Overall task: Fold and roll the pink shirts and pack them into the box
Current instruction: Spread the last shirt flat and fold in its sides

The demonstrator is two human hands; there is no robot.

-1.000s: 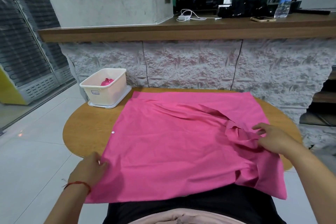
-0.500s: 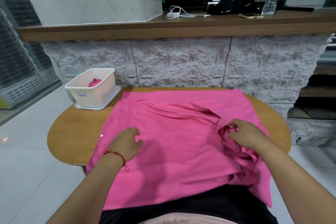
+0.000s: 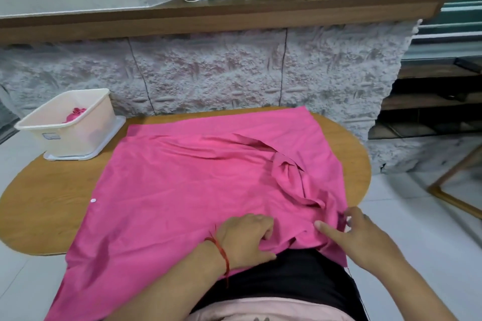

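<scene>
A large pink shirt point(image 3: 182, 190) lies spread over the oval wooden table point(image 3: 47, 206), its near edge hanging off toward me. A rumpled fold sits on its right part. My left hand point(image 3: 247, 237), with a red thread at the wrist, grips bunched fabric at the near edge, fingers curled. My right hand point(image 3: 362, 237) pinches the shirt's near right edge between thumb and fingers. The white plastic box point(image 3: 86, 135) stands on its lid at the table's far left, with a rolled pink shirt point(image 3: 75, 114) inside.
A rough stone counter front point(image 3: 234, 73) rises right behind the table, topped by a wooden ledge point(image 3: 234, 15) with a charger, a phone and a water bottle. White tiled floor lies left and right. A wooden frame point(image 3: 456, 185) leans at the right.
My left hand slid right and back across the shirt to its near edge and took hold of fabric. My right hand moved from the rumpled fold down to the near right edge.
</scene>
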